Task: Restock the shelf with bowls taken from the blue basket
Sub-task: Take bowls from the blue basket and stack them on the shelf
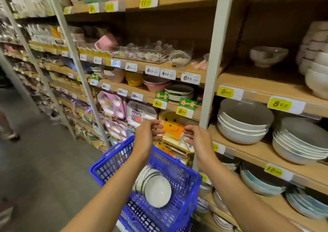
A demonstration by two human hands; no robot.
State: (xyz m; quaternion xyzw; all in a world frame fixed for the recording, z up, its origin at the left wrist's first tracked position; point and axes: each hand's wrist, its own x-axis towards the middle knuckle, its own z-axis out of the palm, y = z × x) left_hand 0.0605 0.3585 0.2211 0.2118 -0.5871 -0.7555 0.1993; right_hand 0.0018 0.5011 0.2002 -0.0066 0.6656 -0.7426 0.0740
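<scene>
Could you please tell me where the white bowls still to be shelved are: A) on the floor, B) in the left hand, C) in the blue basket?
C: the white bowls lie stacked inside the blue basket; the left hand and right hand hold nothing.

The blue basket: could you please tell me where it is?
In the head view, the blue basket sits low at centre, just left of the shelf, holding stacked white bowls.
</scene>
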